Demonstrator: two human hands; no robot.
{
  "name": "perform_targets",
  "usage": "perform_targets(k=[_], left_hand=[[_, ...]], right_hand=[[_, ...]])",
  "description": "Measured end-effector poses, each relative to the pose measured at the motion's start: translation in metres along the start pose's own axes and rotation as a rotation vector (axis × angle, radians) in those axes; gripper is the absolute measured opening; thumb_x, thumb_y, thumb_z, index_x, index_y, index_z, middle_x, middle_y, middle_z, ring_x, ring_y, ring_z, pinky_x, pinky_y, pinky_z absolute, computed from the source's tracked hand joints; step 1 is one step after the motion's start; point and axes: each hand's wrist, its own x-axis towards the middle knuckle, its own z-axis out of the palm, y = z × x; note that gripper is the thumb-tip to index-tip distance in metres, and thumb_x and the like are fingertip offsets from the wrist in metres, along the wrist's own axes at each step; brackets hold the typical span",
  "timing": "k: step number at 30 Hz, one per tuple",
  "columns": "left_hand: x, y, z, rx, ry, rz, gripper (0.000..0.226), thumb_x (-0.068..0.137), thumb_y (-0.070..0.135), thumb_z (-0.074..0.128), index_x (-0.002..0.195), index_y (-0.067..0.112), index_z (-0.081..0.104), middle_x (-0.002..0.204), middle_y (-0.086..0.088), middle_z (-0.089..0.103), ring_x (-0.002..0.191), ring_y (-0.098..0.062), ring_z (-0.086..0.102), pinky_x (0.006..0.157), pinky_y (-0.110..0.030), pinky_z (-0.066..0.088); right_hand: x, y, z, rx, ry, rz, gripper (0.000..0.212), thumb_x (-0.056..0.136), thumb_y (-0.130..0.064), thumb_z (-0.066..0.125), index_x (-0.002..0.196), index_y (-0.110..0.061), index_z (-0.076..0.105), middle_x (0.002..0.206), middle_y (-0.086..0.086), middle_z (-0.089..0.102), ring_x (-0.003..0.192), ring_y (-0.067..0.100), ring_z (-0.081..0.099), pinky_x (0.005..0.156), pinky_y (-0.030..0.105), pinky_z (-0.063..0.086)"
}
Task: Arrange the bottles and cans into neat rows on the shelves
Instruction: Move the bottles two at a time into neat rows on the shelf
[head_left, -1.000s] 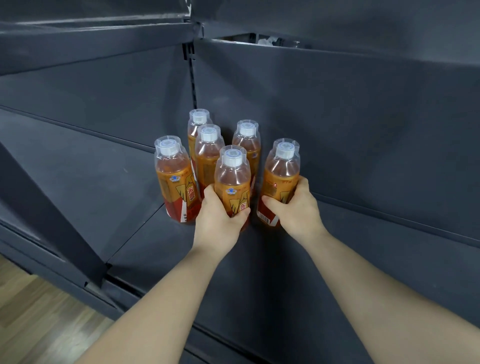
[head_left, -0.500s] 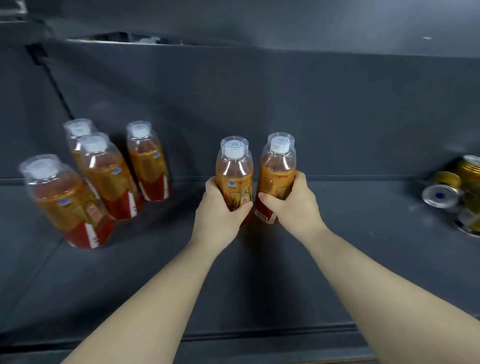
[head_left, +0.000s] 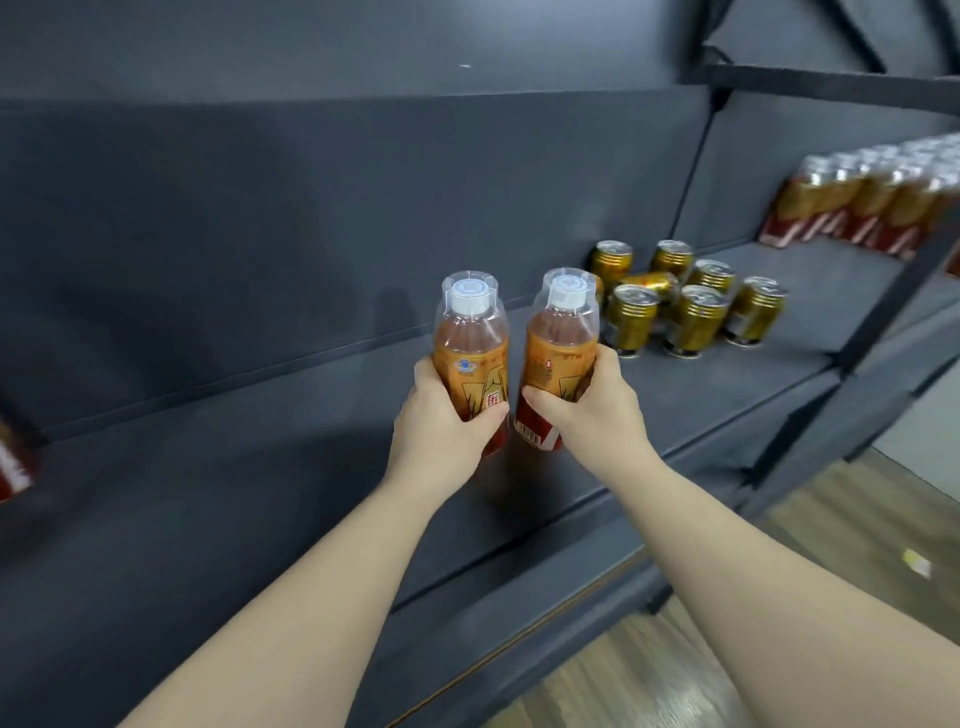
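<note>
Left hand (head_left: 441, 423) grips left bottle (head_left: 470, 340), right hand (head_left: 589, 410) grips right bottle (head_left: 560, 338), side by side over the dark grey shelf (head_left: 234, 509). Clear plastic, white caps, orange-red labels; barcode on the right one, Chinese print partly hidden. Ribbed gold cans (head_left: 693, 314) behind, one toppled.

Left-edge red-labelled item (head_left: 11, 460) cut off, blurred; far-right drinks row (head_left: 878, 202) blurred.

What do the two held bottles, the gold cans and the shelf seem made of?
The left bottle and right bottle: likely clear, glossy plastic; amber drink shows through above the printed labels. The gold cans: apparently shiny metal, with ribbed sides and silvery tops. The shelf: matte dark grey, probably painted metal, though the look leaves it open.
</note>
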Motion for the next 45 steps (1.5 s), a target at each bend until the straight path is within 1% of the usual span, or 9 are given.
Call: perform_targets(k=[4, 8, 13, 17, 20, 23, 27, 37, 45], left_hand=[[-0.018, 0.041, 0.064, -0.007, -0.128, 0.045, 0.064, 0.081, 0.040, 0.079, 0.128, 0.028, 0.037, 0.123, 0.008, 0.056, 0.112, -0.018, 0.058, 0.089, -0.034, 0.052], [-0.040, 0.079, 0.127, -0.016, -0.232, 0.117, 0.075, 0.082, 0.037, 0.079, 0.140, 0.024, 0.035, 0.126, 0.008, 0.055, 0.111, -0.015, 0.054, 0.088, -0.030, 0.046], [-0.068, 0.125, 0.204, -0.061, -0.350, 0.172, 0.075, 0.082, 0.037, 0.079, 0.140, 0.026, 0.034, 0.121, 0.013, 0.052, 0.107, -0.010, 0.050, 0.089, -0.029, 0.043], [-0.088, 0.160, 0.261, -0.081, -0.437, 0.222, 0.068, 0.081, 0.036, 0.079, 0.133, 0.030, 0.035, 0.115, 0.016, 0.051, 0.106, -0.010, 0.054, 0.087, -0.028, 0.044], [-0.098, 0.178, 0.295, -0.091, -0.503, 0.245, 0.067, 0.080, 0.039, 0.080, 0.130, 0.034, 0.035, 0.116, 0.016, 0.052, 0.108, -0.010, 0.054, 0.087, -0.028, 0.045], [-0.100, 0.196, 0.330, -0.081, -0.565, 0.267, 0.065, 0.079, 0.040, 0.080, 0.126, 0.036, 0.035, 0.114, 0.016, 0.053, 0.105, -0.010, 0.055, 0.086, -0.029, 0.046], [-0.092, 0.221, 0.380, -0.085, -0.620, 0.309, 0.065, 0.078, 0.038, 0.080, 0.127, 0.032, 0.037, 0.106, 0.017, 0.055, 0.102, -0.013, 0.058, 0.086, -0.032, 0.049], [-0.046, 0.278, 0.496, -0.140, -0.773, 0.380, 0.074, 0.079, 0.038, 0.079, 0.138, 0.026, 0.035, 0.122, 0.008, 0.059, 0.111, -0.016, 0.059, 0.096, -0.040, 0.051], [-0.010, 0.309, 0.562, -0.138, -0.836, 0.419, 0.077, 0.080, 0.040, 0.078, 0.141, 0.026, 0.033, 0.124, 0.008, 0.056, 0.114, -0.016, 0.057, 0.097, -0.040, 0.052]], right_hand=[[-0.010, 0.034, -0.075, -0.017, 0.105, 0.051, 0.061, 0.078, -0.043, 0.079, 0.124, -0.035, 0.039, 0.112, -0.015, 0.059, 0.105, 0.012, 0.059, 0.089, 0.036, 0.055], [-0.022, 0.073, -0.147, -0.056, 0.197, 0.108, 0.067, 0.076, -0.050, 0.078, 0.128, -0.034, 0.039, 0.115, -0.012, 0.062, 0.104, 0.013, 0.062, 0.087, 0.042, 0.058], [-0.037, 0.115, -0.232, -0.092, 0.313, 0.215, 0.060, 0.079, -0.046, 0.078, 0.123, -0.033, 0.040, 0.113, -0.010, 0.061, 0.102, 0.017, 0.062, 0.089, 0.043, 0.056], [-0.050, 0.148, -0.291, -0.113, 0.388, 0.256, 0.059, 0.076, -0.046, 0.078, 0.119, -0.031, 0.041, 0.106, -0.011, 0.061, 0.097, 0.016, 0.062, 0.086, 0.044, 0.055], [-0.054, 0.165, -0.324, -0.089, 0.442, 0.288, 0.058, 0.077, -0.045, 0.079, 0.118, -0.032, 0.042, 0.106, -0.012, 0.062, 0.098, 0.015, 0.062, 0.084, 0.041, 0.056], [-0.053, 0.181, -0.354, -0.089, 0.500, 0.320, 0.055, 0.078, -0.042, 0.079, 0.117, -0.033, 0.041, 0.105, -0.014, 0.061, 0.097, 0.013, 0.061, 0.076, 0.028, 0.051], [-0.041, 0.207, -0.387, -0.086, 0.572, 0.365, 0.056, 0.076, -0.041, 0.080, 0.116, -0.033, 0.041, 0.108, -0.011, 0.062, 0.099, 0.015, 0.061, 0.086, 0.042, 0.055], [0.022, 0.258, -0.458, -0.116, 0.732, 0.472, 0.058, 0.075, -0.039, 0.080, 0.116, -0.034, 0.039, 0.109, -0.010, 0.063, 0.102, 0.016, 0.062, 0.089, 0.042, 0.055], [0.071, 0.291, -0.499, -0.134, 0.781, 0.482, 0.058, 0.076, -0.039, 0.080, 0.114, -0.035, 0.037, 0.107, -0.013, 0.061, 0.102, 0.014, 0.060, 0.088, 0.040, 0.055]])
